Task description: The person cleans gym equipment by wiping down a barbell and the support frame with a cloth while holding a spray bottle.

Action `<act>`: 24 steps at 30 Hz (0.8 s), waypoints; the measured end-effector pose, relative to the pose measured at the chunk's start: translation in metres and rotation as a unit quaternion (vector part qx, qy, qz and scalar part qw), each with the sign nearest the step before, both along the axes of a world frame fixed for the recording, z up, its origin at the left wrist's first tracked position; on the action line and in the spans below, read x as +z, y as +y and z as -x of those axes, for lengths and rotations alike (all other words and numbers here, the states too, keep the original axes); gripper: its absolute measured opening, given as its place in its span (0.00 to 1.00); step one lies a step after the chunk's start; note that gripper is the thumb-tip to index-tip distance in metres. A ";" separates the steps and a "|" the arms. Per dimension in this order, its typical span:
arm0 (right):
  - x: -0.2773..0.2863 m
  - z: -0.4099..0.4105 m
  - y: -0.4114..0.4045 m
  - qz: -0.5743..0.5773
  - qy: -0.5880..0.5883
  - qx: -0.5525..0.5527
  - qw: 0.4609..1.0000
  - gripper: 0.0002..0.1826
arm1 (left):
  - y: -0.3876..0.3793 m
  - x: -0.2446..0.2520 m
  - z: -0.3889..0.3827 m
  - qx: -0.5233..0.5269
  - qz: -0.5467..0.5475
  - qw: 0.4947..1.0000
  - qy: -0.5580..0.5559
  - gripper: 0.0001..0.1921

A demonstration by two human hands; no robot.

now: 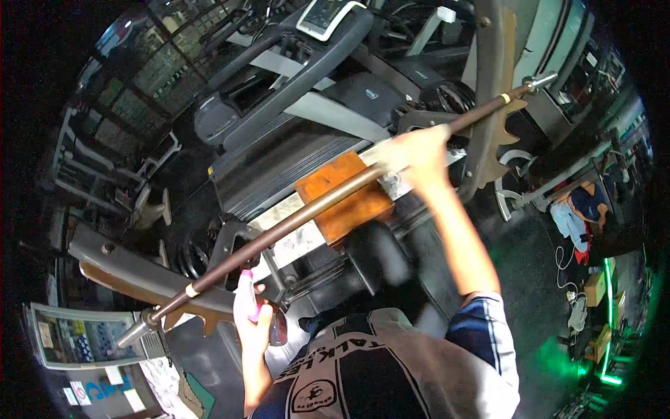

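Note:
A long barbell (293, 228) with a brown shaft and metal sleeve ends slants across the view, resting on the notched uprights of a rack (487, 120). My right hand (421, 152), blurred, closes around the shaft right of its middle. A pale blurred patch beside those fingers may be a cloth; I cannot tell. Below the bar's left part, my left hand (254, 319) grips a spray bottle (278, 327) with a dark body and a pink and white trigger head. Under the shaft is an orange-brown wooden box (340, 196).
Beyond the bar stands a treadmill (293, 152) with a console (327, 18). A glass-door drinks fridge (86, 338) is at lower left. Weight plates (447, 97) hang near the rack. To the right are a seated person (578, 214), a white cable (562, 267) and a green light strip (607, 319).

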State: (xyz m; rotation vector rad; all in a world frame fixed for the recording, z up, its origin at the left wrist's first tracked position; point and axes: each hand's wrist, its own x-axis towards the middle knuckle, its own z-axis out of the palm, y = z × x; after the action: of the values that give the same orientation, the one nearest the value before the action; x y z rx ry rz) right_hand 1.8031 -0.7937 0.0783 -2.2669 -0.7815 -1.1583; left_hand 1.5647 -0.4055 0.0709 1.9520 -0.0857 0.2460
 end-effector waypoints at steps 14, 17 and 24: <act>-0.079 0.027 0.141 -0.584 -0.005 -0.082 0.808 0.24 | 0.011 -0.011 0.035 0.014 0.023 0.995 0.095 0.32; -0.062 0.058 0.187 -0.693 0.070 -0.027 0.717 0.25 | 0.023 -0.017 0.042 -0.021 -0.022 0.989 0.147 0.33; -0.072 0.104 0.211 -0.536 0.139 -0.002 0.833 0.17 | 0.030 -0.015 0.045 -0.043 -0.010 0.990 0.137 0.20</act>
State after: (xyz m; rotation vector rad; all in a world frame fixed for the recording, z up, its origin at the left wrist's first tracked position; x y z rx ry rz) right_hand 1.6993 -0.5828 0.0067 -1.3940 0.0535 -0.8773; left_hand 1.5194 -0.3759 0.0562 1.9787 0.0087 -0.0804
